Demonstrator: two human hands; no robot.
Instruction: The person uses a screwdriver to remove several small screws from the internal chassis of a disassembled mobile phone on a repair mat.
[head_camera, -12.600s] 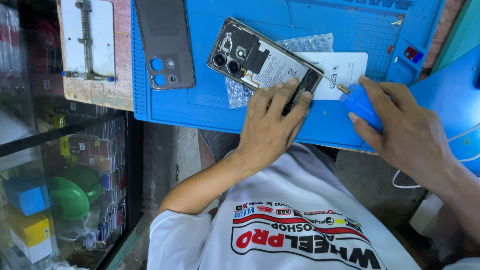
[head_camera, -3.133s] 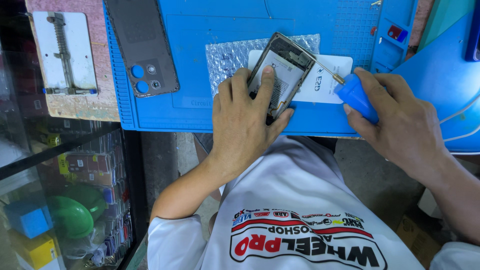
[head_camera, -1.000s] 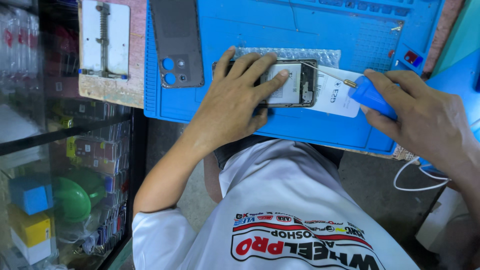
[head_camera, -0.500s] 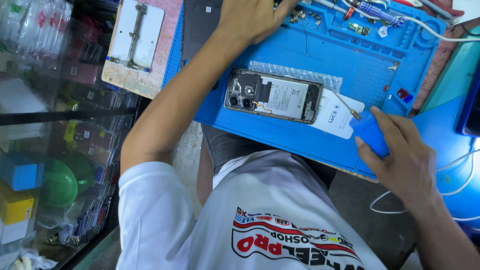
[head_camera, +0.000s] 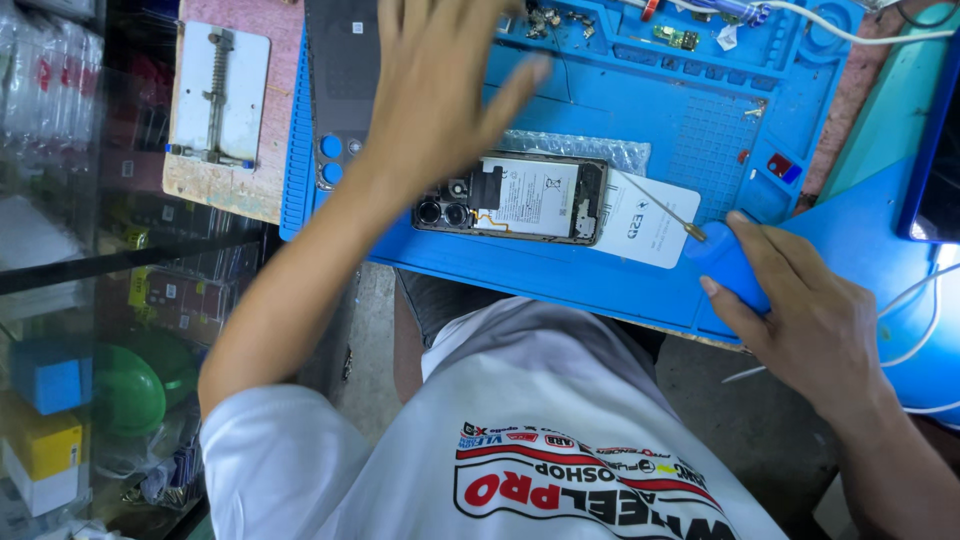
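Observation:
An opened phone (head_camera: 510, 198), back cover off with its battery and cameras showing, lies flat on the blue work mat (head_camera: 640, 120). My left hand (head_camera: 440, 80) hovers over the mat beyond the phone, fingers spread, holding nothing. My right hand (head_camera: 810, 320) grips a blue squeeze bottle (head_camera: 728, 268) with a thin metal needle tip pointing toward the phone's right end. A white card (head_camera: 645, 222) lies under that tip. The dark back cover (head_camera: 343, 90) rests left of my left hand.
A metal clamp jig (head_camera: 218, 95) sits on a pink board at the left. Small parts and screws (head_camera: 600, 25) fill the mat's far tray. A bubble-wrap sheet (head_camera: 570, 147) lies behind the phone. Glass shelving with boxes stands at the left; white cables trail at the right.
My left hand let go of the phone and reached up toward the far side of the mat. The phone now lies flat. My right hand kept its hold on the bottle.

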